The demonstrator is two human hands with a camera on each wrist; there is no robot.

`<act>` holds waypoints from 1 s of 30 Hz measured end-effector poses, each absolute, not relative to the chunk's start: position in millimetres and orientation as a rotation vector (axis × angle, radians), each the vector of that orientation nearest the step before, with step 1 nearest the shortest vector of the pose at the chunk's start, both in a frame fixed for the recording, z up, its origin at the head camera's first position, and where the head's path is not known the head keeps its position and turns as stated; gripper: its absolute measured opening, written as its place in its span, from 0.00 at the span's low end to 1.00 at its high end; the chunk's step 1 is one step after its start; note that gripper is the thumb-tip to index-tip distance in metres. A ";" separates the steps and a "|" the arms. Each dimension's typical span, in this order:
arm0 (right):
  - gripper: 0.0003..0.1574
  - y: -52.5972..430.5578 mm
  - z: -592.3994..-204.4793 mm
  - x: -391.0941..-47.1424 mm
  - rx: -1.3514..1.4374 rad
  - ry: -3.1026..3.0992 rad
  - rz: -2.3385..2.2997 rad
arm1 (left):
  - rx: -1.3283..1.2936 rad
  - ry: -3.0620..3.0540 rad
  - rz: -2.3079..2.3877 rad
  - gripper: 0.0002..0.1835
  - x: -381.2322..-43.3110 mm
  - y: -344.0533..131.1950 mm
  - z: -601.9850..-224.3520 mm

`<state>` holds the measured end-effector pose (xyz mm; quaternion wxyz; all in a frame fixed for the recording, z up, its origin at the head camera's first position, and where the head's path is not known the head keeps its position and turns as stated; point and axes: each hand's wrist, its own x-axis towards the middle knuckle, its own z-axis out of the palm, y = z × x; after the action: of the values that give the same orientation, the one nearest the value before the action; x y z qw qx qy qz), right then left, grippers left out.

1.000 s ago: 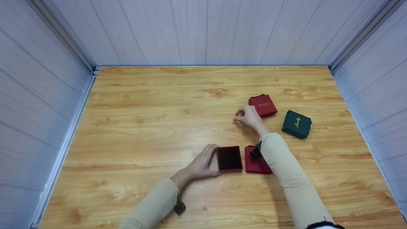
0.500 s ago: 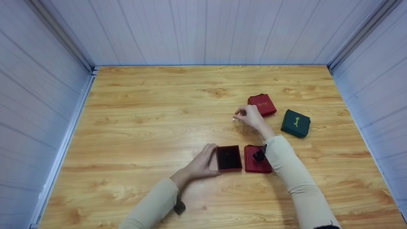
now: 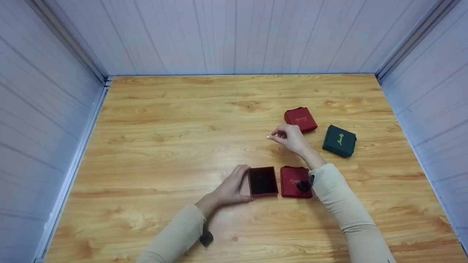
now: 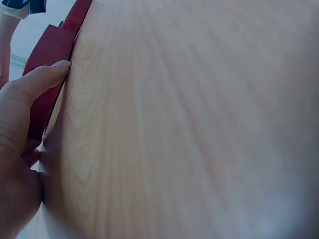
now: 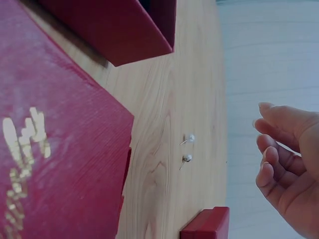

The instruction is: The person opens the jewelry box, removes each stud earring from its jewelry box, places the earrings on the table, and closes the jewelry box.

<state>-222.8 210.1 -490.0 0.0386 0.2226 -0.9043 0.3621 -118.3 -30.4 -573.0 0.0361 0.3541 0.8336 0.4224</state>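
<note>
My left hand (image 3: 228, 188) holds an open red jewelry box (image 3: 263, 194) between thumb and fingers, at its left side. The box's dark inside faces up with a tiny bright speck in it. In the left wrist view, my thumb (image 4: 50, 74) presses the box's red wall (image 4: 47, 102). My right hand (image 3: 290, 138) hovers over the table, fingers loosely bent, with nothing seen between them. Two pearl stud earrings lie on the wood in the right wrist view, one pearl earring (image 5: 191, 138) beside another pearl earring (image 5: 187, 158). In the head view, a white pearl shows by the right fingertips.
A red box lid with gold lettering (image 3: 292, 180) lies right of the open box, partly under the right wrist's camera. Farther back sit a shut red box (image 3: 301, 118) and a dark green box (image 3: 340, 140). Pale panels (image 3: 234, 36) wall the wooden table.
My right hand has shifted slightly right and toward me, its fingers drawing back from the spot where a pearl now shows. My left hand and the open box have stayed put.
</note>
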 end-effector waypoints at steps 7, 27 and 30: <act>0.06 214.1 -487.3 -208.0 0.758 -2.719 1.113 | 1.090 2.555 1.308 0.48 -118.9 -30.5 -573.5; 0.06 224.1 -482.5 -162.8 0.802 -2.626 1.253 | 1.098 2.556 1.315 0.48 -118.5 -30.0 -572.7; 0.07 228.0 -484.5 -157.1 0.821 -2.609 1.254 | 1.104 2.557 1.313 0.48 -118.6 -29.6 -573.0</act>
<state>-157.1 228.0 -484.5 0.0667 0.2722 -0.8652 0.4158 -118.6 -29.6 -573.0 0.0310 0.3584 0.8300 0.4263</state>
